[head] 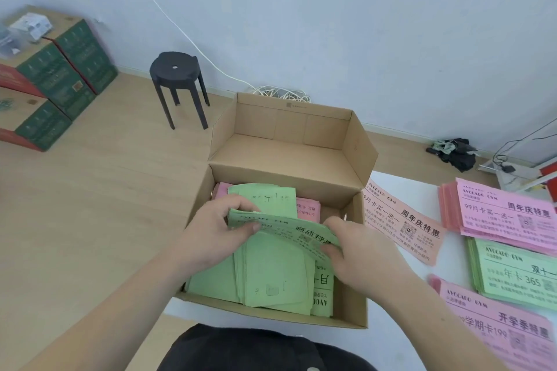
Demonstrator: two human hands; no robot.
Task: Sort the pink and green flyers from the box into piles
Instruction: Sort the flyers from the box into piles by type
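Fingers (251,226) of left hand (217,229) and right hand (358,250) are pinching the ends of a green flyer (286,230) above the box (352,307) at the bench's (452,259) left edge. Thin sheets could be clinging underneath and landing in the wrong pile (518,277).

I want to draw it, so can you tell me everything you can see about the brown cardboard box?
The cardboard box is plain brown and rectangular, with a hinged lid flipped open and tilted up at the far side. It stands on a white table. Inside lie loose green flyers and some pink flyers at the back. The left hand and right hand reach in, pinching one green flyer above the rest.
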